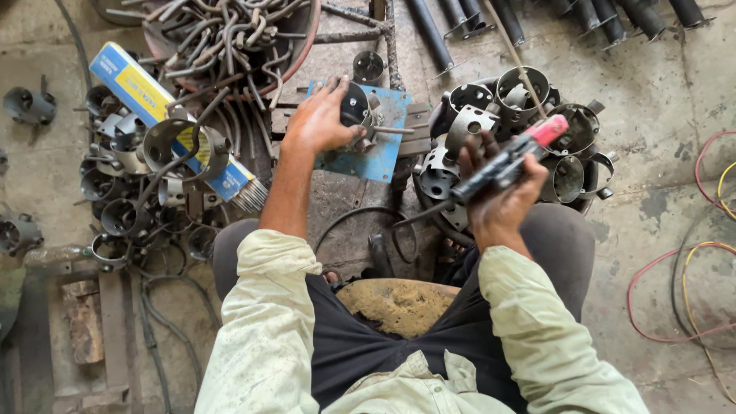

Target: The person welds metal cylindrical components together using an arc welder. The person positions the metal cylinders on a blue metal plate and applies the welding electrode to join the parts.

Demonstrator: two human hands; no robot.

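Head view: looking down at a seated person's two hands above a dusty concrete workshop floor.
Left hand (318,123): closed over a short dark steel ring with welded tabs (355,103), pressing it onto a blue square metal jig plate (383,149) directly beneath the palm.
Right hand (502,195): wrapped tight around a black welding electrode holder with a red tip (510,161); a thin rod angles up and away from the tip.
Beyond the right hand: a heap of grey cut steel pipe rings (521,130), touching one another.
Left of the left hand: more pipe rings and a blue and yellow carton of welding rods (146,96), bare rod ends showing.
Beyond the left hand: a round pan of bent steel hooks (230,34).
Right of the right hand: red and yellow cables (690,261) on the floor.
Handling, ring: likely stiff, fairly heavy for its size, with sharp cut edges; best gripped around the outer wall, clear of the tabs.
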